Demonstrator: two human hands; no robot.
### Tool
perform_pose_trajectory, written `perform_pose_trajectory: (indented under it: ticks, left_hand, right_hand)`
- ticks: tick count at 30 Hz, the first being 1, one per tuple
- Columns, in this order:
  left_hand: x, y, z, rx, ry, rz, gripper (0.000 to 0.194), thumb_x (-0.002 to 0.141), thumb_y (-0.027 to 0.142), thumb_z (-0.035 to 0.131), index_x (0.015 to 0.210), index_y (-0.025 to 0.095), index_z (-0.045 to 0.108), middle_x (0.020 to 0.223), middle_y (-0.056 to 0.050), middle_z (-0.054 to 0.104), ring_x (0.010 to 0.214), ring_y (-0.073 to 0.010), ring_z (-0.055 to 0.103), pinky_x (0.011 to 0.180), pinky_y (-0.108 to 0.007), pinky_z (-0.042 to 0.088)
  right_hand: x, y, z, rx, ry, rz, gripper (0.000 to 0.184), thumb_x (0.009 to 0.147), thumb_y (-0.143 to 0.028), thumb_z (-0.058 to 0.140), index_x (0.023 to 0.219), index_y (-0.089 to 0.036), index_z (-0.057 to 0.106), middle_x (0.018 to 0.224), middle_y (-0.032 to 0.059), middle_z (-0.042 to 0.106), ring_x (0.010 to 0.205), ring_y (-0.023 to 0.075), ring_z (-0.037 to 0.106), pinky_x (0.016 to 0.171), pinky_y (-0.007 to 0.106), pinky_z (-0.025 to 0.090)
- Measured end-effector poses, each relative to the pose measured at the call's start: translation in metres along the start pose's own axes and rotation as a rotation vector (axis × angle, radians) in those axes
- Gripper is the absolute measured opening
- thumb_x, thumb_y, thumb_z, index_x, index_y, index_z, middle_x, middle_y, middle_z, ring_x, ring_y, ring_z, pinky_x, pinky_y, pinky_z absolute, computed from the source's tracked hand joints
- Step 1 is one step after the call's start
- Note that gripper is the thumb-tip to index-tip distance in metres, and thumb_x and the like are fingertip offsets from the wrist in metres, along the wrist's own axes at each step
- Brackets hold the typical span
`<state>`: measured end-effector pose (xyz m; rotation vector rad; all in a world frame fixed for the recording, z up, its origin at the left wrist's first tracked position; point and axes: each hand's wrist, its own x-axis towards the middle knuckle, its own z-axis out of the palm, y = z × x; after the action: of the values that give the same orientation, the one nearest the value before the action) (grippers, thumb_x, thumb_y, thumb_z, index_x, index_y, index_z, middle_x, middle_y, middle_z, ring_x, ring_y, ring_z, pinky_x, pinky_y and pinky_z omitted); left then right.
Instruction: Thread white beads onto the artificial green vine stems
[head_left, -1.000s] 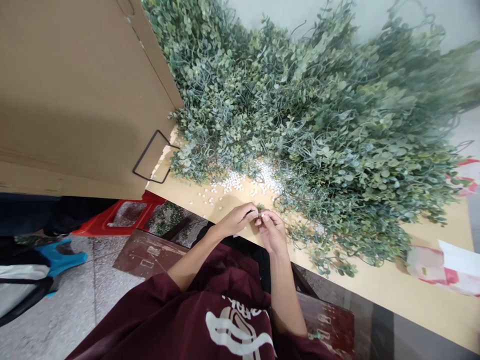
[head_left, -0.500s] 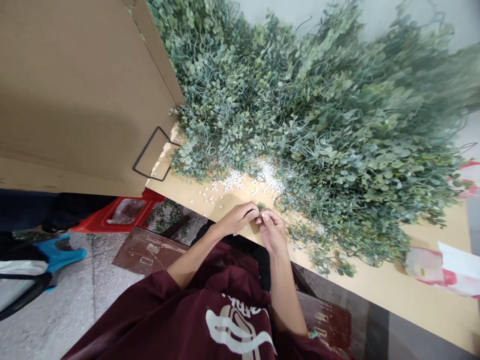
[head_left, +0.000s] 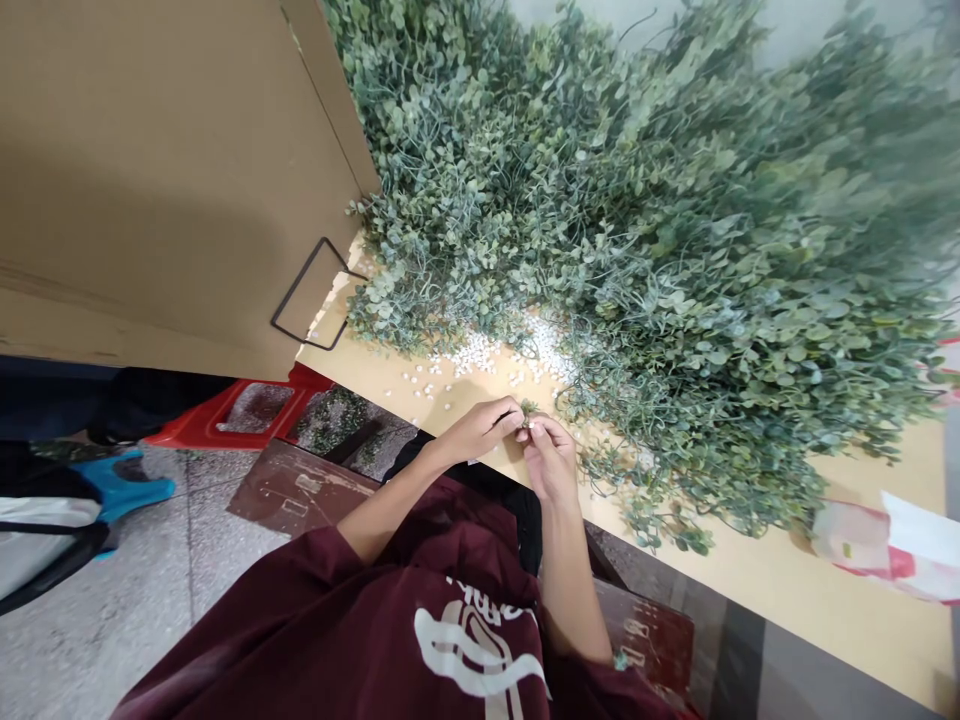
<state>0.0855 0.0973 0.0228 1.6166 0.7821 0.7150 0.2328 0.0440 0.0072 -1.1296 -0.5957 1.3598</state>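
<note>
Two hands sit close together at the near edge of a pale yellow bench: left hand and right hand. Clock below is centred on the hands, 12 = away from the wearer.

Both hands closed, fingertips pinched on a small green sprig that sticks up just above them, right by the foot of the foliage. Pale speck at the fingertips, too small to tell what it is.

11 o'clock, near: loose white beads, scattered on the bench, densest against the leaves.
12 to 3 o'clock: large heap of eucalyptus-style leafy stems, covering most of the bench, with stray stems trailing close to the right hand.
10 o'clock: big cardboard sheet, with a black wire loop at its lower corner.
4 o'clock, well apart: pink-and-white plastic bag on the bench.
9 o'clock, below bench level: red plastic stool, and further out a blue plastic object above a tiled floor.
6 o'clock: wearer's maroon sweatshirt with white print, forearms bare.
</note>
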Motion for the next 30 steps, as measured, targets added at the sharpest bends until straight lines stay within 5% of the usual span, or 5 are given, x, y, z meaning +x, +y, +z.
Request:
perform_pose_trajectory:
  ticks: [30]
  left_hand:
    - [0.0005, 0.0017, -0.0025, 0.009, -0.046, 0.063, 0.034, 0.099, 0.039, 0.038, 0.082, 0.015, 0.054, 0.079, -0.002, 0.058, 0.074, -0.0120, 0.054, 0.072, -0.022, 0.040]
  right_hand:
    - [-0.0004, 0.0013, -0.0027, -0.065, -0.071, 0.001, 0.018, 0.077, -0.037, 0.071, 0.079, -0.021, 0.065, 0.067, -0.0016, 0.054, 0.064, 0.0119, 0.050, 0.067, 0.028, 0.044]
